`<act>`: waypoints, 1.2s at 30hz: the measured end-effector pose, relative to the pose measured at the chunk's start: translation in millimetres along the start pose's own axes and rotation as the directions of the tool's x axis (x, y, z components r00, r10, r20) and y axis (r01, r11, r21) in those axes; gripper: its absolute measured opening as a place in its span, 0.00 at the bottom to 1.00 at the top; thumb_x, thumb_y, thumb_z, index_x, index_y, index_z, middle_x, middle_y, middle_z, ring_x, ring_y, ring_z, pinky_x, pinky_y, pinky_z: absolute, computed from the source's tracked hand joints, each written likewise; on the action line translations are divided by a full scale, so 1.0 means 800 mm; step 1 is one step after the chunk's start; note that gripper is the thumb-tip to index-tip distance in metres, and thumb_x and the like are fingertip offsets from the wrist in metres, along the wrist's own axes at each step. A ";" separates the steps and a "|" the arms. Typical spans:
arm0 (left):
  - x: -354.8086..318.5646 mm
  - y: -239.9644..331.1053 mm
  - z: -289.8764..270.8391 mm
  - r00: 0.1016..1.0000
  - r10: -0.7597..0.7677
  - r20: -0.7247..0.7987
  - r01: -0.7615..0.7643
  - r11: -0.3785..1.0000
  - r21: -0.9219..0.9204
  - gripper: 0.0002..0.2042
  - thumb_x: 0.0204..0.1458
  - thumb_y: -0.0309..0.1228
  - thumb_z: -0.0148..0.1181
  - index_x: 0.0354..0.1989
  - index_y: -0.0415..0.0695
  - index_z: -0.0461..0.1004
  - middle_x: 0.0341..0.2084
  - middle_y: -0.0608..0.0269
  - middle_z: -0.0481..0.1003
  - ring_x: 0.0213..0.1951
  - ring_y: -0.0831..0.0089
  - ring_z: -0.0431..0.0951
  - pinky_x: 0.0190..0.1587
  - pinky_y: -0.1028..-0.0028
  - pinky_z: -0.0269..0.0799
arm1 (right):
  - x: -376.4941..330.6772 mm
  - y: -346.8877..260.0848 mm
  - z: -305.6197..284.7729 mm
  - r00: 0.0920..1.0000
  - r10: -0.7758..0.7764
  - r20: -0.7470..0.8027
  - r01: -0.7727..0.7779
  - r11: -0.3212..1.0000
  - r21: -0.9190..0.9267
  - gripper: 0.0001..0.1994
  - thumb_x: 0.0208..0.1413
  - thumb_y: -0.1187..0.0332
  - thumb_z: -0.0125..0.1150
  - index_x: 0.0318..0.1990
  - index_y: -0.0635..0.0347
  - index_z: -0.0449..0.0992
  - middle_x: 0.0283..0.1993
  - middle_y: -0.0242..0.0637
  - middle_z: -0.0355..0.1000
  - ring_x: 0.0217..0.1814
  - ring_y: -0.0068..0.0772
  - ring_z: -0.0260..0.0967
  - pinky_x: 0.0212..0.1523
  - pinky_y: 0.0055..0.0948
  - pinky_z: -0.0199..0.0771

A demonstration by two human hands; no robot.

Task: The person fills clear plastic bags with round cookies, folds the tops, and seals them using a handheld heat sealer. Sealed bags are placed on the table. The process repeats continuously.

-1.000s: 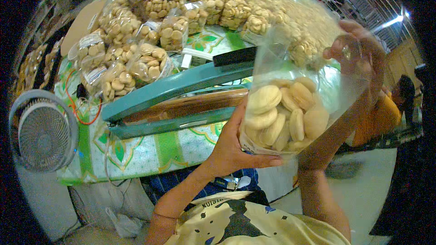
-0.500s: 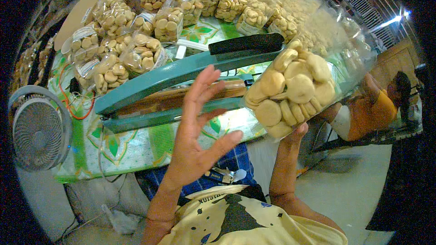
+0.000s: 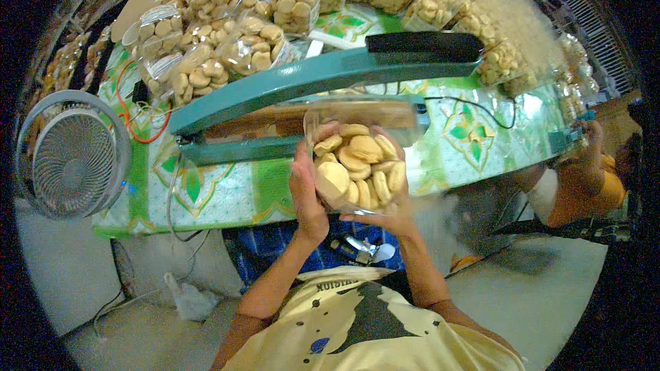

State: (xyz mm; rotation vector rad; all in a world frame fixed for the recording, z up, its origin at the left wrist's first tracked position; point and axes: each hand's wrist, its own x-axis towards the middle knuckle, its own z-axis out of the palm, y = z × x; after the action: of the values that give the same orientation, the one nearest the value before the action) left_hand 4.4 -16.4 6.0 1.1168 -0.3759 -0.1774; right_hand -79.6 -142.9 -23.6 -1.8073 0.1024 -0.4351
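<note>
Between my two hands is a clear plastic bag of round, pale cookies (image 3: pixel 361 165), held in front of my body at the table's near edge. My left hand (image 3: pixel 306 189) grips its left side. My right hand (image 3: pixel 392 216) cups the bag from below and along its right side. Just beyond the bag stands a teal impulse sealer (image 3: pixel 289 79) with a black handle; its long arm is raised over the brown sealing strip. The bag's upper end overlaps the sealer's base, and I cannot tell if they touch.
Several filled cookie bags (image 3: pixel 254 45) crowd the table's far side. A small grey fan (image 3: pixel 72 161) stands at the left, near an orange cord (image 3: pixel 141 139). A black cable (image 3: pixel 495 120) crosses the patterned tablecloth (image 3: pixel 454 165). A co-worker in orange (image 3: pixel 591 192) sits at the right.
The cookie bag has come from the right to the middle, in front of me. My left hand, open before, has taken hold of it. The view has shifted slightly.
</note>
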 end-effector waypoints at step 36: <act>0.004 0.030 -0.042 0.932 0.360 -0.043 -0.266 0.760 0.592 0.10 0.57 0.29 0.50 0.36 0.39 0.78 0.50 0.49 0.70 0.51 0.60 0.70 0.51 0.66 0.67 | 0.041 -0.054 0.046 0.893 -0.239 -0.382 0.228 0.971 -0.074 0.05 0.55 0.80 0.51 0.35 0.64 0.73 0.48 0.41 0.64 0.50 0.32 0.64 0.51 0.28 0.65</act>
State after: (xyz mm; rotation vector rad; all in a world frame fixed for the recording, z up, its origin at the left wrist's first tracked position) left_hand 18.7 21.3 15.0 1.6393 -0.4900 0.3521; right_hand -43.4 -106.9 17.3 -1.7449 0.1667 -0.9696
